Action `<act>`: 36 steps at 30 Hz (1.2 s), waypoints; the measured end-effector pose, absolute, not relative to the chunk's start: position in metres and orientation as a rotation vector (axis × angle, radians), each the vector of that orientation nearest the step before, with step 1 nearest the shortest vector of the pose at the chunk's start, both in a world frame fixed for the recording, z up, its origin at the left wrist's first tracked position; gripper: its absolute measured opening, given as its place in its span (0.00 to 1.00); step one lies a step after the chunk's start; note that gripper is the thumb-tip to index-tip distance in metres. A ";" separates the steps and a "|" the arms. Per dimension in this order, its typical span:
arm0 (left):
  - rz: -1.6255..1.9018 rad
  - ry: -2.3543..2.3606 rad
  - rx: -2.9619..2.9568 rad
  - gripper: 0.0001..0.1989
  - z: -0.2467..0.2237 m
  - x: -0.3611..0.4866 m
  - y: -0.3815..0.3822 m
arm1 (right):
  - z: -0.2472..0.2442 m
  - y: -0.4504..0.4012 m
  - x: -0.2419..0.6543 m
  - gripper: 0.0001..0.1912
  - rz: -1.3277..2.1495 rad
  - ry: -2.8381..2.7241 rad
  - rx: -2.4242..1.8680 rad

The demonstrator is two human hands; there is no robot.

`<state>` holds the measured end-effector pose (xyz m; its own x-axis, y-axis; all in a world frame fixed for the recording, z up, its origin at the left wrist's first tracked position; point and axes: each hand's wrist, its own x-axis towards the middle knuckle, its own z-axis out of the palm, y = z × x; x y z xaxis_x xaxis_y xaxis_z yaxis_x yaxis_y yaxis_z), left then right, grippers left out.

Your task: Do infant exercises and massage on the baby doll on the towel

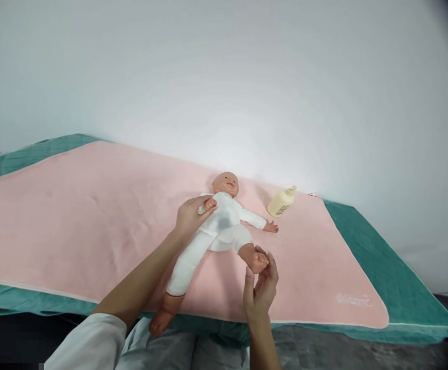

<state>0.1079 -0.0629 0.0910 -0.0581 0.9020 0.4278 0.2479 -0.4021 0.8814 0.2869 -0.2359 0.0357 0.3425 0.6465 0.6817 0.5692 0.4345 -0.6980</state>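
A baby doll (229, 205) with a white cloth body lies on its back on a pink mat (131, 216), its head toward the wall. A grey patch marks its belly. My left hand (190, 215) is closed around the doll's arm on the left, and the small doll hand (210, 204) pokes out by my thumb. With my right hand (261, 293) I grip the doll's raised foot (258, 261), fingers behind it and thumb in front. The doll's other leg (187, 264) stretches toward me, its foot past the mat's near edge. The doll's other arm (254, 218) lies out to the right.
A pale yellow pump bottle (280, 203) leans to the right on the mat, just beyond the doll's outstretched hand. Under the mat is a green padded cover (386, 257). A white wall (224, 77) rises along the far side.
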 end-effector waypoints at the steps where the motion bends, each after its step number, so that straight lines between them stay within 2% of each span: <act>1: 1.490 1.197 1.735 0.13 0.086 0.110 -0.062 | 0.034 -0.234 0.286 0.29 0.071 -1.315 -1.231; 8: 1.323 0.968 2.287 0.10 0.064 0.106 -0.059 | 0.027 -0.221 0.282 0.28 0.089 -1.301 -1.283; 17: 1.168 0.901 2.994 0.15 0.056 0.096 -0.066 | 0.027 -0.205 0.280 0.25 0.136 -1.293 -1.233; 27: 1.204 0.922 2.888 0.13 0.053 0.096 -0.063 | 0.023 -0.205 0.277 0.25 0.138 -1.261 -1.244; 36: 1.492 1.073 2.538 0.13 0.052 0.089 -0.060 | 0.023 -0.221 0.289 0.28 0.092 -1.233 -1.178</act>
